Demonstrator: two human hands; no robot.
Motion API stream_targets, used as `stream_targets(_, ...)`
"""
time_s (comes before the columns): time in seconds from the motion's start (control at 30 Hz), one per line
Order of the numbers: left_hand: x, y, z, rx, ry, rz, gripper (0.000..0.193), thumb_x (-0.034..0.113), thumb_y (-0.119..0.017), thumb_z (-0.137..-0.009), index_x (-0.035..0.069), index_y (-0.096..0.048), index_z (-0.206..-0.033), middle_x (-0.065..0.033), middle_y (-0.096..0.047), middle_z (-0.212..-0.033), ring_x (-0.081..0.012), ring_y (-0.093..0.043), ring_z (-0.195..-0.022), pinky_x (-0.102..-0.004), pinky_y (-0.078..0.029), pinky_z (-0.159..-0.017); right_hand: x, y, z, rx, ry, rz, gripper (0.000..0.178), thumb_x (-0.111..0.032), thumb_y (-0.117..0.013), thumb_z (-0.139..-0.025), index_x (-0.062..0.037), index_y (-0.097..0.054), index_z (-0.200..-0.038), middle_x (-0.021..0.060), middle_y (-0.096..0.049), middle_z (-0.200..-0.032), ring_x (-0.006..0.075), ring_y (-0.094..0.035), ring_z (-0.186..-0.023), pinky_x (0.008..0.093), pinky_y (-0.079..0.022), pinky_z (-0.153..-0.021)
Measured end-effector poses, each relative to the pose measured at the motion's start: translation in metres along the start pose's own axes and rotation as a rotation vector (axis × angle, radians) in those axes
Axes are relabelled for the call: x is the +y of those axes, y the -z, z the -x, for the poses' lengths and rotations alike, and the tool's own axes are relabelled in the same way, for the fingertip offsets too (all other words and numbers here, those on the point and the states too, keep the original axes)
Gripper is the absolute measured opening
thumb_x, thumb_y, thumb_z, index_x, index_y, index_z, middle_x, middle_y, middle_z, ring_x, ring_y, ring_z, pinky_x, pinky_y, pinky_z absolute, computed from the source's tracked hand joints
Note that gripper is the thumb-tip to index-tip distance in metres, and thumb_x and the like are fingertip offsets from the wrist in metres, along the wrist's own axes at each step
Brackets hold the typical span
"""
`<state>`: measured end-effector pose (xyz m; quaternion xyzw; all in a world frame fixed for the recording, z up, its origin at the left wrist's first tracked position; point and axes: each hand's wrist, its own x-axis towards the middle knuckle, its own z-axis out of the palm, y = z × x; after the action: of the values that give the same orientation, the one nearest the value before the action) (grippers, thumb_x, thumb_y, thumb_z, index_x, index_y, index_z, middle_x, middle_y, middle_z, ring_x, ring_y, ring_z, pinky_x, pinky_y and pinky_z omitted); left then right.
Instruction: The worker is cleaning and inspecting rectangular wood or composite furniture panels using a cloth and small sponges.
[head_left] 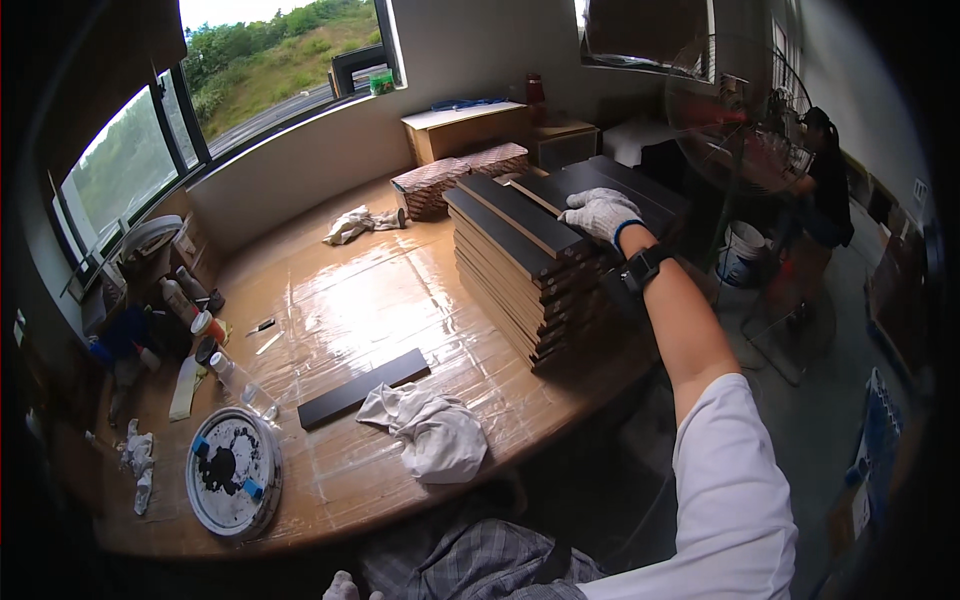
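My right arm stretches out to a tall stack of dark boards with light brown edges [500, 290] on the table's right side. My right hand [603, 213], in a white knitted glove, lies on top of the stack, its fingers curled at the near end of a dark board [552, 192]. My left hand [342, 587], also gloved, just enters at the lower edge, mostly cut off. A single dark board [363, 388] lies flat on the table. A crumpled white cloth [435, 437] touches its right end.
The plastic-covered table [400, 300] holds a round white lid with dark paint and blue pieces [240, 470], a clear bottle [243, 385], a rag [362, 223] and wrapped bundles [430, 185]. Rightward are a standing fan [735, 120], a white bucket [742, 250] and a seated person [825, 185].
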<state>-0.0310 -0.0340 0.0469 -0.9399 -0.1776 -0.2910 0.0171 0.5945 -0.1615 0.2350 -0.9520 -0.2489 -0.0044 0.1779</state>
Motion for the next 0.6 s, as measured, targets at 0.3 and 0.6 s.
stream_targets(0.3,0.005,-0.004,-0.004,-0.004,0.007,0.027,0.064,0.018,-0.073,-0.086,0.005,-0.043,-0.142,-0.0184,-0.059,-0.128,-0.0358,-0.061,-0.108,-0.0427,-0.051,-0.089,0.024,-0.013,-0.008,0.041,0.080,-0.093,0.043,-0.050,-0.056,-0.089,-0.0187,-0.070,-0.115,0.0088,-0.064,-0.124,0.0330,-0.056,-0.119,0.0415,-0.042,-0.103)
stream_targets(0.6,-0.056,-0.024,-0.064,-0.023,0.321,0.449,0.083,0.008,-0.077,-0.080,0.007,-0.031,-0.149,-0.0186,-0.056,-0.121,-0.0277,-0.061,-0.104,-0.0357,-0.053,-0.089,-0.106,-0.046,0.105,0.544,1.054,-0.412,0.033,-0.019,-0.072,-0.086,-0.0039,-0.068,-0.115,0.0168,-0.067,-0.106,0.0303,-0.064,-0.100,0.0384,-0.051,-0.090)
